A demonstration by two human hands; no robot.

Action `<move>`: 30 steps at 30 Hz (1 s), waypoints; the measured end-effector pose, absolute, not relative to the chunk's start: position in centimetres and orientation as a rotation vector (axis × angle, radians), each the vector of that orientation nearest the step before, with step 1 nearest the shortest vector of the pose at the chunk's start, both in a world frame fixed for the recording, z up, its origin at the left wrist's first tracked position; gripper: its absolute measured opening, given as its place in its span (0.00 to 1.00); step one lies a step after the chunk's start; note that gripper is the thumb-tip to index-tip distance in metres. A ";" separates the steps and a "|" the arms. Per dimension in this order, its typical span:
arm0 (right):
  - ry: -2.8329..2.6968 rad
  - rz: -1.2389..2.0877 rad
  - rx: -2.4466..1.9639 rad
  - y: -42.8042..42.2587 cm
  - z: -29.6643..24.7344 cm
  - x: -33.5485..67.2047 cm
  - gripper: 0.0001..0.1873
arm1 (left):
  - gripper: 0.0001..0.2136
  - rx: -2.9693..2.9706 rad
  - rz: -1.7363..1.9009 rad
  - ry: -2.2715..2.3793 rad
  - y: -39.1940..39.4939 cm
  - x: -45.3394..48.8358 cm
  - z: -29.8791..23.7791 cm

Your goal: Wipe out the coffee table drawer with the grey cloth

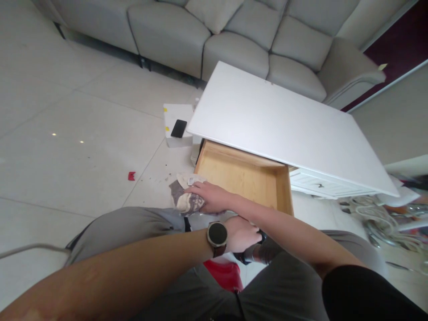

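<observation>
My right hand [214, 196] reaches across from the right, over my left hand. Its fingers are closed on a crumpled cream and grey-purple cloth [190, 200] beside the front left corner of a pulled-out wooden drawer [240, 174]. My left hand [241, 234], below a wristwatch [217, 234], is curled in front of the drawer. A small dark thing [262, 236] shows at its fingertips; what it is cannot be made out. The drawer's bare inside shows, while my arms cover most of its front.
The drawer belongs to a low white table [284, 120], with a grey sofa [167, 31] behind. A white box [174, 140] carries a black phone [179, 128]. A red scrap [131, 176] and small crumbs lie on the floor. Coiled cables [377, 214] are at right; something red [225, 274] is between my legs.
</observation>
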State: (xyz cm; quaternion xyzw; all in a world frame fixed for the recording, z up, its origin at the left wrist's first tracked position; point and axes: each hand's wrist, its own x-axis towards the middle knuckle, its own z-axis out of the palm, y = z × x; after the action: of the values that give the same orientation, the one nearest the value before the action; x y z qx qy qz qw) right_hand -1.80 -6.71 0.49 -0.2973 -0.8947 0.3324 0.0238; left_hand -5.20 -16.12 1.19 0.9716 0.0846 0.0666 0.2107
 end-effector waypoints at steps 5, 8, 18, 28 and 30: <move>-2.835 0.790 -1.051 -9.3 0.4 1.9 0.37 | 0.07 2.720 0.234 -0.001 -15.9 -6.0 3.4; -2.784 0.828 -1.124 -10.5 0.5 5.9 0.34 | 0.06 2.796 0.248 -0.101 -15.2 -6.4 4.5; -2.741 0.830 -1.521 -16.0 1.7 20.8 0.38 | 0.12 2.686 0.059 0.665 -8.5 -9.2 7.1; -2.634 0.605 -1.795 -16.7 2.0 25.4 0.30 | 0.13 2.420 -0.652 0.994 -5.3 -11.4 3.2; -2.580 0.457 -1.896 -16.2 1.6 25.8 0.29 | 0.14 2.455 -0.617 1.076 -4.4 -11.6 3.2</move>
State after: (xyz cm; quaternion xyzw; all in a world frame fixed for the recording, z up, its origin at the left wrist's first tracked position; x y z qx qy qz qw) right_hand 25.79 -16.23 1.63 -0.5857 -0.7968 0.1412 -0.0462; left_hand -11.56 -4.40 3.17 0.8756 0.3836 -0.2200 0.1943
